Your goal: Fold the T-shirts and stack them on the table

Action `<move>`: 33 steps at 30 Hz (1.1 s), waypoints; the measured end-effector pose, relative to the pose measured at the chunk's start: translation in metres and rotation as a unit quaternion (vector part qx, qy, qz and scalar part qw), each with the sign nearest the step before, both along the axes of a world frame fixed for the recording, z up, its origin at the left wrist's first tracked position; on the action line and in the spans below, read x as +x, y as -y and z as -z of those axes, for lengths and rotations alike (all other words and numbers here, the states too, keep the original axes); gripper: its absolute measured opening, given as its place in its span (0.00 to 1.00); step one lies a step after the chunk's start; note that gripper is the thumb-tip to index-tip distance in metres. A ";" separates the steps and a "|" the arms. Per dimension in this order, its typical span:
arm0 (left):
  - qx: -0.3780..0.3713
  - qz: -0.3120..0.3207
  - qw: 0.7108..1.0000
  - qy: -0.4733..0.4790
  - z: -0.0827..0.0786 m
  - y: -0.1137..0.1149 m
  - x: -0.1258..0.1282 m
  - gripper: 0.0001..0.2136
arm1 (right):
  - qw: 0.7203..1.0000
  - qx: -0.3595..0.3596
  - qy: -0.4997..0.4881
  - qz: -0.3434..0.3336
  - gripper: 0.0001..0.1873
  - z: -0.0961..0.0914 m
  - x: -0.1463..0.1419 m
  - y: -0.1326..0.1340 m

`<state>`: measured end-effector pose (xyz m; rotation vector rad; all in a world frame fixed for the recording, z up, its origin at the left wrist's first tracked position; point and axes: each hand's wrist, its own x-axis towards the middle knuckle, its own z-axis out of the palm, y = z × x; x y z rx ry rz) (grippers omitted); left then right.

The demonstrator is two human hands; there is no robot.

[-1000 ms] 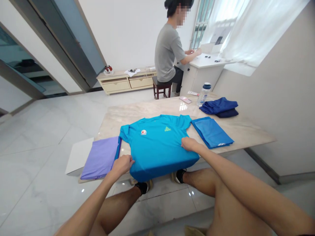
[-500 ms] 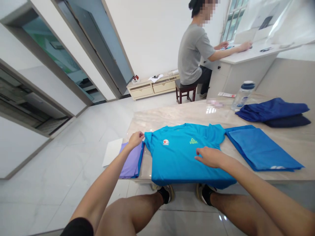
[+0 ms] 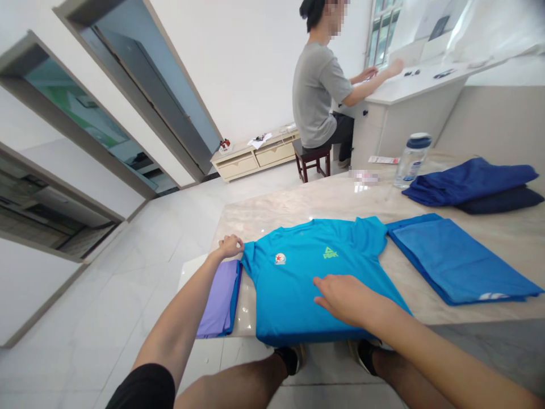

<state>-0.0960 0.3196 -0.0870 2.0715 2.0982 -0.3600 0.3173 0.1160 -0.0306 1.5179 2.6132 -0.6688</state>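
Your right hand (image 3: 344, 299) lies spread and flat on the lower front of the turquoise T-shirt (image 3: 293, 301), its fingers pointing toward your left hand. Your left hand (image 3: 230, 246) is curled at the end of the shirt's sleeve, just above the lavender folded garment (image 3: 219, 301); from this view you cannot tell whether it pinches the cloth or only touches it. The shirt lies between your hands on the marble tabletop (image 3: 298, 199), its lower edge reaching over the near edge. It looks light and soft, a thin knit likely to slide on polished stone and crease easily. The sleeve end and hem look like the best places to pinch, with a flat hand steadying the body. Beyond your right hand lies a folded blue garment (image 3: 455, 264), with a navy stack (image 3: 472, 184) and a water bottle (image 3: 412, 161) farther off. A seated person (image 3: 317, 94) works well away from your hands.
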 end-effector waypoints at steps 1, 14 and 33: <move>0.001 0.004 1.000 -0.005 -0.001 0.003 0.000 0.10 | 1.000 0.001 -0.007 0.003 0.18 -0.003 -0.003 0.002; 0.050 0.021 0.998 0.022 0.044 0.002 0.025 0.27 | 0.998 -0.045 0.030 -0.045 0.20 -0.023 -0.012 0.020; 0.136 -0.128 0.944 0.271 -0.039 0.048 0.014 0.22 | 0.988 -0.109 0.055 -0.093 0.23 -0.048 -0.025 0.018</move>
